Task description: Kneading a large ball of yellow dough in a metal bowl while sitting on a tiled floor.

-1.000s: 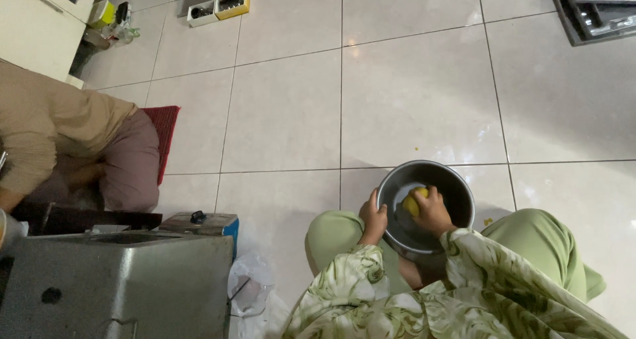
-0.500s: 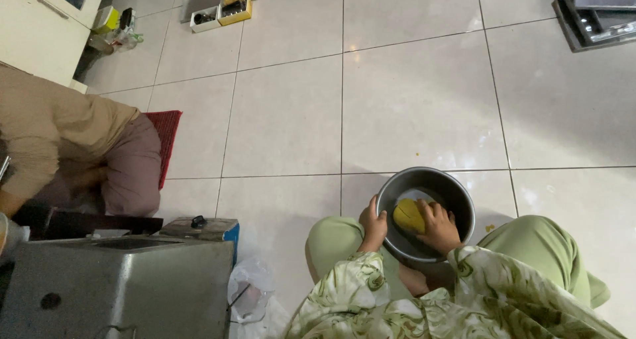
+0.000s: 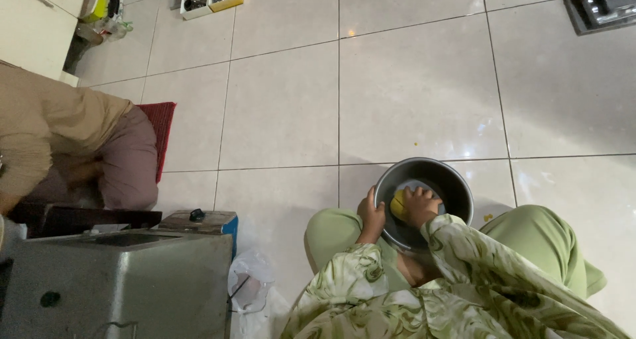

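Floor: pale glossy tiles (image 3: 411,94).
Bowl: a round steel bowl (image 3: 457,183) was set between the knees.
Left hand (image 3: 371,214): clamped on the rim.
Right hand (image 3: 419,203): pressed flat on a yellow sponge (image 3: 397,204) inside.
Handling: bowl judged rigid, slippery, best gripped by the rim; sponge soft.

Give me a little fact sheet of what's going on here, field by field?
Setting: tiled floor
Left hand: grips the rim of a metal bowl
Right hand: inside the bowl, pressing a yellow sponge
Bowl position: on the floor between the person's knees
Nearby: another person sitting at left, a metal box, a plastic bag
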